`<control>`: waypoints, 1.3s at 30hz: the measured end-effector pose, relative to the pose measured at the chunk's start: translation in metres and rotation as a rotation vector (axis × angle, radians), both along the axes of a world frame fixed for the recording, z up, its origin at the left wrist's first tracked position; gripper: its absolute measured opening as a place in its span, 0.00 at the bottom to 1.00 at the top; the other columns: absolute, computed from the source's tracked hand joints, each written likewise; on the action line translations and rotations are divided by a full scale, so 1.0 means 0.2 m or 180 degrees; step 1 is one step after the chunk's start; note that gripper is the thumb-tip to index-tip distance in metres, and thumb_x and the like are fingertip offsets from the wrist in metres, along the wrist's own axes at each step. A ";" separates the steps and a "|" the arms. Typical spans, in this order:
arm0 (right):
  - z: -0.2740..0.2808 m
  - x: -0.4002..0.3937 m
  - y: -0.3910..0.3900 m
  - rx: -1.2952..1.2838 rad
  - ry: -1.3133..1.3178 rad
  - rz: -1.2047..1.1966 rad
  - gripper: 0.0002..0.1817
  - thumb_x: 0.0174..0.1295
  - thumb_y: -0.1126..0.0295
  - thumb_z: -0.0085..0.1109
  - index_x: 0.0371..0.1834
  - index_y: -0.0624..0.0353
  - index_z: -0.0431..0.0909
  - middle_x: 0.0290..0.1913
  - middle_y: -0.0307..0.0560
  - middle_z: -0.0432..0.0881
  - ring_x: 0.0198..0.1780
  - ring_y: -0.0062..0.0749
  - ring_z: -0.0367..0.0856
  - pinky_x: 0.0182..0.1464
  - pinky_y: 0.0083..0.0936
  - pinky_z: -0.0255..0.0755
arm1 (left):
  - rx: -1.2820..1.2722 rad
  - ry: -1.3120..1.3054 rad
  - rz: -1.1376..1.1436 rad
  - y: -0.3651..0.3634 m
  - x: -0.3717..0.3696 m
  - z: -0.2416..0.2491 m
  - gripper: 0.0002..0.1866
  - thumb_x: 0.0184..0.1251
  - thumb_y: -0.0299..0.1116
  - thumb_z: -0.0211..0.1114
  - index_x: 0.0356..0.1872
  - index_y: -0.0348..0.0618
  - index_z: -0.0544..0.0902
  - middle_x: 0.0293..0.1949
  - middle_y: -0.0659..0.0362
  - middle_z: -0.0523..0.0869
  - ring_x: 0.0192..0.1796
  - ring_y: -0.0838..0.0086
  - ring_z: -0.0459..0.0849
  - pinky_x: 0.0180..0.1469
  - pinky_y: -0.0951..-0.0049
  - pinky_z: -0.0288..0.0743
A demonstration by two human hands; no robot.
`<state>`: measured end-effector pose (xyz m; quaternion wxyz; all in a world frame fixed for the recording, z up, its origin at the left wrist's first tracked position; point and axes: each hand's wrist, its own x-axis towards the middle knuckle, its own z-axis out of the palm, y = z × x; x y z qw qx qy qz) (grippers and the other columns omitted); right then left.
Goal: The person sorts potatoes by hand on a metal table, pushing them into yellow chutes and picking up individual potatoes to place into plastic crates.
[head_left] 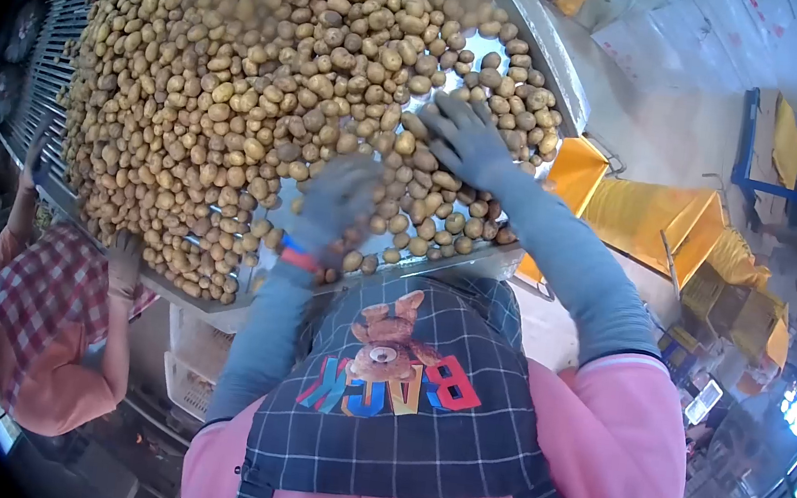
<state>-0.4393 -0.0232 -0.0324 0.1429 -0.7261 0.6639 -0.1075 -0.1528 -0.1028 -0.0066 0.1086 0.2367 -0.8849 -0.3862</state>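
Note:
A broad layer of potatoes (236,110) covers the metal sorting table (543,43) in front of me. My right hand (474,146), in a grey glove, lies over potatoes near the table's right side, its fingers spread. In a similar glove, my left hand (336,204) is nearer the front edge, among potatoes and close to a bare patch of the surface. Motion smears its fingers, so I cannot see whether it holds anything. A red and blue band (300,255) circles my left wrist.
On the left a co-worker in a checked apron (48,271) has gloved hands at the table's edge. A bar conveyor (56,58) adjoins the table. White crates (191,358) stand beneath. Yellow sacks (656,221) hang at the right, with a blue frame (748,143) beyond.

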 end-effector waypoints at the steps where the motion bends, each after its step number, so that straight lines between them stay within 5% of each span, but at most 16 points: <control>1: 0.01 -0.09 0.09 0.0014 0.0001 0.0015 0.36 0.67 0.48 0.55 0.78 0.37 0.61 0.80 0.49 0.59 0.79 0.48 0.57 0.81 0.51 0.43 | -0.0579 0.0272 0.0623 -0.02 0.11 0.03 0.21 0.59 0.32 0.70 0.56 0.45 0.82 0.67 0.44 0.74 0.71 0.45 0.68 0.71 0.51 0.64; 2: 0.02 -0.19 0.20 0.0025 0.0297 0.0123 0.33 0.66 0.51 0.56 0.76 0.38 0.64 0.79 0.50 0.61 0.78 0.48 0.59 0.80 0.52 0.45 | -0.1158 0.0526 0.1231 -0.02 0.22 0.07 0.19 0.58 0.24 0.69 0.53 0.41 0.82 0.64 0.46 0.78 0.67 0.48 0.73 0.68 0.52 0.67; 5: 0.06 -0.28 0.33 -0.0066 0.0815 -0.0312 0.26 0.65 0.56 0.57 0.68 0.42 0.72 0.72 0.51 0.69 0.74 0.49 0.64 0.74 0.51 0.55 | -0.1874 -0.0775 0.2565 0.01 0.70 -0.18 0.31 0.64 0.39 0.69 0.70 0.49 0.76 0.73 0.40 0.67 0.76 0.46 0.63 0.75 0.48 0.57; 10: 0.45 0.15 0.43 0.1586 -0.0342 -0.0722 0.09 0.65 0.63 0.56 0.42 0.53 0.81 0.45 0.49 0.86 0.50 0.51 0.85 0.50 0.45 0.77 | -0.1506 -0.1390 0.1868 0.31 0.98 -0.17 0.31 0.66 0.45 0.64 0.71 0.56 0.74 0.76 0.45 0.64 0.79 0.44 0.56 0.79 0.44 0.45; 11: 0.31 0.24 0.52 0.1812 -0.0046 -0.0465 0.15 0.65 0.61 0.56 0.53 0.49 0.80 0.41 0.52 0.86 0.47 0.51 0.85 0.47 0.43 0.78 | -0.1392 -0.1625 0.1743 0.35 0.97 -0.18 0.27 0.65 0.43 0.65 0.67 0.56 0.78 0.76 0.47 0.66 0.78 0.44 0.58 0.80 0.46 0.44; 15: 0.11 0.34 0.46 0.1668 -0.0064 -0.0533 0.18 0.62 0.57 0.60 0.53 0.50 0.80 0.43 0.52 0.86 0.47 0.51 0.85 0.49 0.45 0.78 | -0.1182 -0.0513 0.1415 0.50 0.66 -0.08 0.19 0.65 0.32 0.65 0.58 0.47 0.85 0.71 0.46 0.72 0.74 0.47 0.66 0.76 0.50 0.58; 16: 0.17 0.35 0.42 0.1754 -0.0017 -0.0541 0.20 0.61 0.55 0.63 0.53 0.52 0.79 0.46 0.53 0.85 0.48 0.50 0.85 0.50 0.44 0.78 | 0.0340 0.0299 0.2328 0.54 0.48 0.11 0.18 0.65 0.27 0.65 0.57 0.41 0.84 0.65 0.46 0.78 0.68 0.50 0.75 0.68 0.59 0.70; 20: 0.46 0.59 0.32 0.1483 -0.1440 -0.0209 0.23 0.64 0.49 0.59 0.55 0.50 0.79 0.52 0.50 0.84 0.54 0.49 0.83 0.57 0.41 0.76 | -0.0415 0.0234 0.1498 0.60 0.40 0.09 0.20 0.62 0.19 0.67 0.57 0.35 0.81 0.58 0.48 0.83 0.54 0.55 0.86 0.56 0.66 0.79; 22: 0.30 0.81 0.26 0.0754 -0.1753 0.0436 0.25 0.67 0.46 0.55 0.60 0.48 0.77 0.61 0.50 0.80 0.63 0.47 0.77 0.66 0.41 0.69 | 0.4552 0.1914 0.2372 0.58 0.42 -0.01 0.25 0.60 0.18 0.67 0.61 0.34 0.79 0.57 0.51 0.84 0.53 0.63 0.85 0.55 0.66 0.79; 23: 0.19 0.87 0.23 0.0293 -0.1609 0.0557 0.26 0.69 0.46 0.52 0.63 0.47 0.76 0.67 0.49 0.76 0.69 0.45 0.72 0.71 0.41 0.64 | 0.4560 0.1934 0.2306 0.53 0.46 0.00 0.25 0.60 0.18 0.67 0.61 0.34 0.79 0.57 0.51 0.84 0.53 0.63 0.85 0.55 0.66 0.79; 25: 0.12 0.79 0.26 0.0148 -0.0673 0.1114 0.25 0.70 0.48 0.52 0.66 0.45 0.74 0.69 0.49 0.73 0.72 0.43 0.68 0.74 0.44 0.59 | 0.0711 0.0619 0.1405 0.43 0.63 0.08 0.29 0.59 0.17 0.66 0.65 0.35 0.76 0.54 0.54 0.84 0.51 0.69 0.85 0.53 0.69 0.79; 27: 0.03 0.64 0.35 0.0049 0.0032 0.1746 0.26 0.70 0.50 0.52 0.70 0.42 0.72 0.73 0.47 0.69 0.76 0.40 0.62 0.78 0.49 0.50 | 0.2877 0.1056 0.2954 0.34 0.73 0.19 0.30 0.59 0.16 0.62 0.67 0.38 0.75 0.54 0.57 0.83 0.51 0.73 0.83 0.52 0.71 0.79; 33: 0.19 -0.21 0.64 0.0850 0.0251 0.1097 0.25 0.70 0.53 0.53 0.70 0.39 0.72 0.73 0.43 0.69 0.77 0.39 0.62 0.79 0.48 0.49 | -0.0218 -0.1148 0.1858 0.49 0.81 -0.11 0.36 0.59 0.28 0.62 0.73 0.58 0.71 0.52 0.46 0.81 0.51 0.48 0.82 0.53 0.55 0.78; 36: 0.34 -0.47 0.35 0.2731 -0.0074 0.0453 0.20 0.68 0.51 0.54 0.58 0.40 0.82 0.56 0.42 0.85 0.68 0.34 0.76 0.72 0.39 0.64 | 0.0227 -0.1183 0.1652 0.48 0.44 -0.04 0.31 0.60 0.31 0.62 0.68 0.58 0.74 0.52 0.47 0.80 0.50 0.48 0.82 0.51 0.52 0.78; 37: 0.54 -0.47 0.26 0.2790 -0.1273 -0.1169 0.18 0.68 0.50 0.53 0.52 0.42 0.85 0.45 0.44 0.89 0.54 0.37 0.85 0.58 0.38 0.75 | 0.0299 -0.1358 0.1474 0.45 0.31 0.02 0.30 0.60 0.32 0.62 0.68 0.58 0.75 0.53 0.47 0.80 0.50 0.48 0.82 0.50 0.51 0.78; 39: 0.58 -0.52 0.00 0.1413 -0.1038 -0.1364 0.21 0.70 0.50 0.51 0.57 0.47 0.82 0.52 0.50 0.86 0.54 0.45 0.84 0.57 0.36 0.77 | 0.0262 -0.1321 0.1220 0.39 0.09 0.04 0.29 0.61 0.33 0.62 0.67 0.59 0.75 0.54 0.48 0.80 0.51 0.49 0.83 0.50 0.52 0.79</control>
